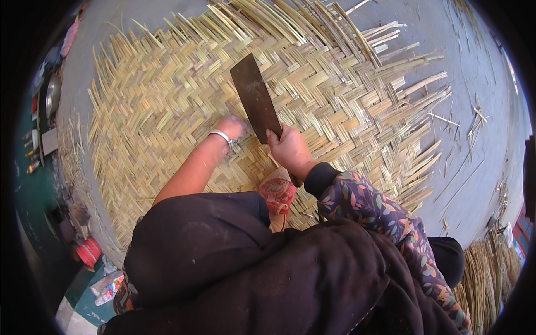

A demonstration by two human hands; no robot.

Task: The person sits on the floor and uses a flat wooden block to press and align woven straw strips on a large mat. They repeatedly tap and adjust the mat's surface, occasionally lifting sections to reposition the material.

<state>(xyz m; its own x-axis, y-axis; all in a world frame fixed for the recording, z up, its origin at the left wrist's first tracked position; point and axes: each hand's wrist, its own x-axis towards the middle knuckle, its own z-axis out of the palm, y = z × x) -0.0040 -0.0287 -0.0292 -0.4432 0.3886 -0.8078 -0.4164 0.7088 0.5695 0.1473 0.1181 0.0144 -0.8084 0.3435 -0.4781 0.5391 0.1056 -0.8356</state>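
A large mat [184, 89] of split straw-coloured strips, woven in a zigzag pattern, spreads over the floor under both hands. In my right hand [291, 149] is a cleaver [255, 92] with a broad dark rectangular blade, its handle wrapped by my fingers and its blade slanting up and left above the mat. My left hand [231, 128], with a pale bangle at the wrist, is low over the mat just left of the blade. Motion smears its fingers, so I cannot tell whether they hold a strip. My foot in a red patterned covering [278, 192] rests on the mat between my arms.
Loose strip ends stick out along the far and right edges of the mat. Cut slivers [474, 120] lie scattered on the grey floor at right. A bundle of thin stalks [486, 279] stands at lower right. At left are a metal bowl [53, 95] and a red round object [88, 252].
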